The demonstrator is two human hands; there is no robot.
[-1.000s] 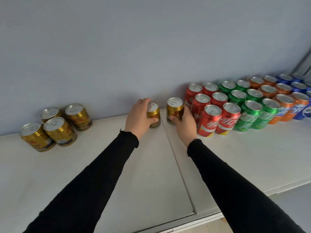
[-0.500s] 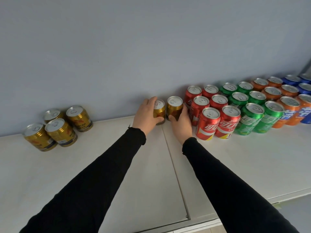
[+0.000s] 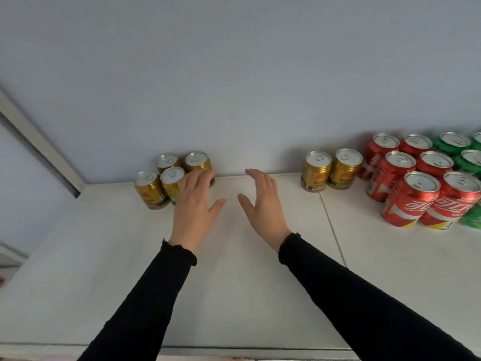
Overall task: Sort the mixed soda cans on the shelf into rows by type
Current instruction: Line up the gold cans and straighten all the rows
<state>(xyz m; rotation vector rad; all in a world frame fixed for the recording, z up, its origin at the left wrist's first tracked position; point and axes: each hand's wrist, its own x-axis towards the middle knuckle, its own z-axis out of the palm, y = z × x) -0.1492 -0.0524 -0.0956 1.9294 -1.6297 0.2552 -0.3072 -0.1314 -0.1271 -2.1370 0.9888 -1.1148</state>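
A cluster of several gold cans (image 3: 156, 183) stands at the back left of the white shelf (image 3: 234, 295). My left hand (image 3: 195, 204) is open, its fingers in front of the right side of that cluster; whether they touch a can is unclear. My right hand (image 3: 263, 204) hovers open and empty a little to the right. Two more gold cans (image 3: 330, 170) stand side by side against the wall, touching the red cola cans (image 3: 413, 188). Green cans (image 3: 466, 152) follow at the right edge.
The grey wall (image 3: 234, 74) runs right behind the cans. A seam (image 3: 333, 227) crosses the shelf just below the pair of gold cans. A metal frame post (image 3: 39, 142) slants down at the far left. Bare shelf lies between the two gold groups.
Both hands have let go of the two gold cans beside the red ones and moved left toward the gold cluster. The view has swung left, cutting off the orange and blue cans.
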